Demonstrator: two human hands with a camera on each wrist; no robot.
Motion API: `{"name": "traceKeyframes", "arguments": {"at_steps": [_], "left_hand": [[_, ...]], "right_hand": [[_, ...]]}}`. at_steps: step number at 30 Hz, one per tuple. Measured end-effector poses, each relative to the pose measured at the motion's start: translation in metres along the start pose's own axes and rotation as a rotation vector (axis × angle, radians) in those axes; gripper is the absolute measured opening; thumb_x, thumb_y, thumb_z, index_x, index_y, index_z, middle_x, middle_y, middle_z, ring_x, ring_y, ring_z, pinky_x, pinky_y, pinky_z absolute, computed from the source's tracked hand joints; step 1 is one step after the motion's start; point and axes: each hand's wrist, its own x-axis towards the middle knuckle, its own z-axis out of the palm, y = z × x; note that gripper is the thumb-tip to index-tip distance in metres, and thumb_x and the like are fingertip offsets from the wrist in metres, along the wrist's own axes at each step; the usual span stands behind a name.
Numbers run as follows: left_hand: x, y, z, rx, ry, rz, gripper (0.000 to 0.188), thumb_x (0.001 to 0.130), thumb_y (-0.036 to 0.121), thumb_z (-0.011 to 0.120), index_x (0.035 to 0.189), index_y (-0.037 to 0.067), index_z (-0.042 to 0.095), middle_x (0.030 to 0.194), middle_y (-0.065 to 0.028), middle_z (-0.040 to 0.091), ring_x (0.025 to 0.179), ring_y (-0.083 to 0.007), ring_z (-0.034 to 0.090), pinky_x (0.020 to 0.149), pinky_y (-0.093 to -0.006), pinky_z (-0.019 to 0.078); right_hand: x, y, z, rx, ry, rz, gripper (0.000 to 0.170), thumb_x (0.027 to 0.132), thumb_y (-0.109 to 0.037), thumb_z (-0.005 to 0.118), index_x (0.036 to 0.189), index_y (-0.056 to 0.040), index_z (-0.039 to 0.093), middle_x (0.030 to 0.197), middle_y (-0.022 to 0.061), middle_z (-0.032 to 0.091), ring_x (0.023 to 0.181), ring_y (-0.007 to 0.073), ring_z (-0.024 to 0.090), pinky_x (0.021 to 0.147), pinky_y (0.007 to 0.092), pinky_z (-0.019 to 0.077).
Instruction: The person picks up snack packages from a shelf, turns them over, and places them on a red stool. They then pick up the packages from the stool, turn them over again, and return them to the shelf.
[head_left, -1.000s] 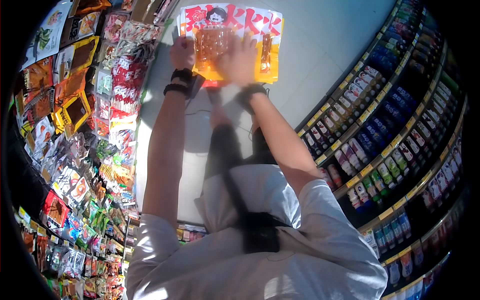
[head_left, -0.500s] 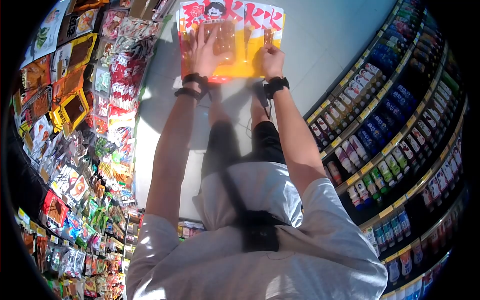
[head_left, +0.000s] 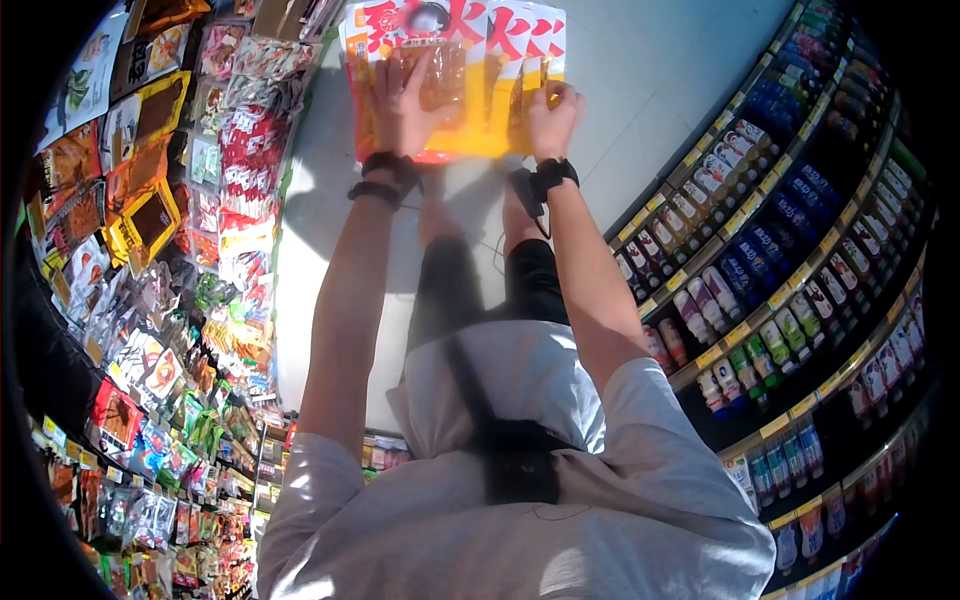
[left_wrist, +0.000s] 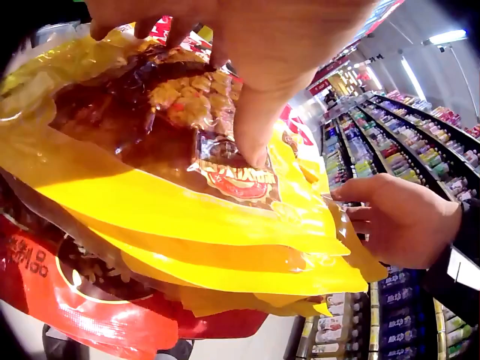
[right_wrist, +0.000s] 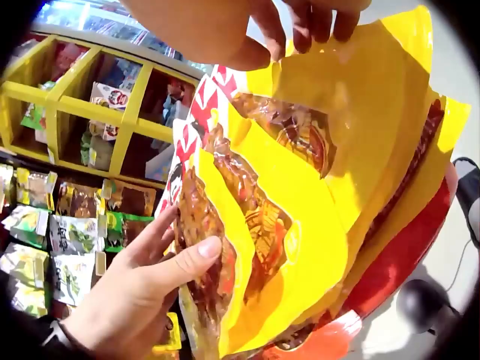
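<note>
A fanned stack of yellow, white and red snack packs (head_left: 485, 139) is held out in front, with clear windows showing brown food. My left hand (head_left: 402, 108) lies across the front pack with fingers spread. In the left wrist view its thumb (left_wrist: 257, 142) presses on the pack's window. At the stack's right side my right hand (head_left: 553, 120) pinches the edge of a pack. The right wrist view shows its fingertips (right_wrist: 300, 34) at a yellow pack's edge. A red pack (left_wrist: 97, 307) sits under the yellow ones.
Shelves of bottled drinks (head_left: 770, 250) line the right side. On the left hang many bagged snacks (head_left: 150, 215). Yellow divided bins (right_wrist: 90, 97) show in the right wrist view. Between the shelves runs a pale tiled floor (head_left: 640, 120).
My left hand has moved from the stack's left edge onto its front. The right hand has gone from the front to the right edge, where the packs now fan out more.
</note>
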Motion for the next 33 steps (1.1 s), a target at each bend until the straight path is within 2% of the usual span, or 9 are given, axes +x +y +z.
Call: {"name": "traceKeyframes", "arguments": {"at_steps": [3,6,15,18,21,25,27,30,33], "left_hand": [[-0.005,0.000,-0.001,0.020,0.004,-0.006,0.086,0.066,0.041,0.083,0.139,0.014,0.047,0.145,-0.0251,0.034,0.133,-0.0449,0.031,0.111,-0.0478,0.0278],[-0.010,-0.010,0.003,0.040,0.049,-0.070,0.090,0.064,0.049,0.082,0.140,0.014,0.046,0.145,-0.0243,0.034,0.133,-0.0448,0.031,0.110,-0.0472,0.0295],[-0.022,-0.006,0.015,0.123,-0.067,-0.259,0.109,0.062,0.061,0.077,0.149,0.017,0.029,0.150,-0.0218,0.027,0.138,-0.0419,0.024,0.111,-0.0591,0.0164],[-0.021,-0.005,0.009,0.123,-0.079,-0.256,0.108,0.062,0.061,0.077,0.148,0.017,0.030,0.151,-0.0208,0.025,0.139,-0.0421,0.022,0.112,-0.0577,0.0153],[-0.024,-0.013,0.013,0.082,-0.044,-0.214,0.108,0.062,0.066,0.073,0.149,0.020,0.028,0.153,-0.0197,0.024,0.138,-0.0475,0.020,0.109,-0.0618,0.0171],[-0.026,-0.003,-0.001,0.188,-0.097,-0.222,0.104,0.064,0.059,0.077,0.147,0.014,0.033,0.151,-0.0191,0.025,0.140,-0.0419,0.020,0.110,-0.0587,0.0174],[-0.028,-0.004,-0.003,0.183,-0.101,-0.203,0.104,0.064,0.058,0.077,0.147,0.014,0.033,0.151,-0.0182,0.026,0.139,-0.0408,0.021,0.109,-0.0602,0.0199],[-0.032,-0.003,-0.014,0.232,-0.067,-0.219,0.099,0.067,0.050,0.080,0.146,0.014,0.034,0.145,-0.0184,0.035,0.136,-0.0365,0.029,0.107,-0.0552,0.0257],[-0.041,-0.011,-0.039,-0.062,-0.022,-0.195,0.088,0.070,0.038,0.081,0.142,0.009,0.040,0.137,-0.0192,0.047,0.131,-0.0336,0.040,0.105,-0.0460,0.0339]], "right_hand": [[0.009,-0.003,-0.015,-0.046,0.087,-0.043,0.037,0.086,-0.019,0.056,0.112,0.0053,0.050,0.110,0.0274,0.057,0.097,0.0419,0.057,0.086,0.0454,0.0457],[0.021,-0.015,-0.041,0.459,-0.502,0.288,0.042,0.085,-0.020,0.055,0.114,0.0066,0.044,0.111,0.0302,0.053,0.099,0.0456,0.054,0.090,0.0475,0.0428],[0.006,0.014,0.003,0.335,-0.391,-0.062,0.041,0.083,-0.017,0.058,0.109,0.0096,0.042,0.107,0.0313,0.052,0.101,0.0481,0.052,0.089,0.0490,0.0432],[0.014,0.014,0.000,0.371,-0.518,0.054,0.042,0.083,-0.019,0.059,0.108,0.0097,0.043,0.109,0.0314,0.051,0.105,0.0480,0.050,0.092,0.0488,0.0416],[0.013,0.017,0.002,0.304,-0.405,-0.034,0.037,0.085,-0.018,0.063,0.106,0.0061,0.044,0.102,0.0221,0.058,0.081,0.0322,0.063,0.070,0.0388,0.0511],[0.008,0.014,-0.010,0.364,-0.371,0.003,0.054,0.085,-0.023,0.061,0.123,0.0092,0.040,0.123,0.0291,0.049,0.109,0.0402,0.053,0.092,0.0419,0.0439],[-0.002,0.009,-0.022,0.316,-0.309,0.034,0.068,0.085,-0.025,0.058,0.137,0.0107,0.031,0.136,0.0331,0.038,0.127,0.0462,0.038,0.106,0.0451,0.0333],[-0.007,0.002,-0.035,0.294,-0.296,0.027,0.067,0.087,-0.024,0.057,0.140,0.0074,0.030,0.142,0.0320,0.033,0.131,0.0458,0.032,0.108,0.0464,0.0310],[-0.021,0.003,-0.056,0.254,-0.261,-0.020,0.057,0.089,-0.022,0.056,0.136,0.0037,0.038,0.142,0.0311,0.032,0.131,0.0455,0.032,0.108,0.0468,0.0318]]}}
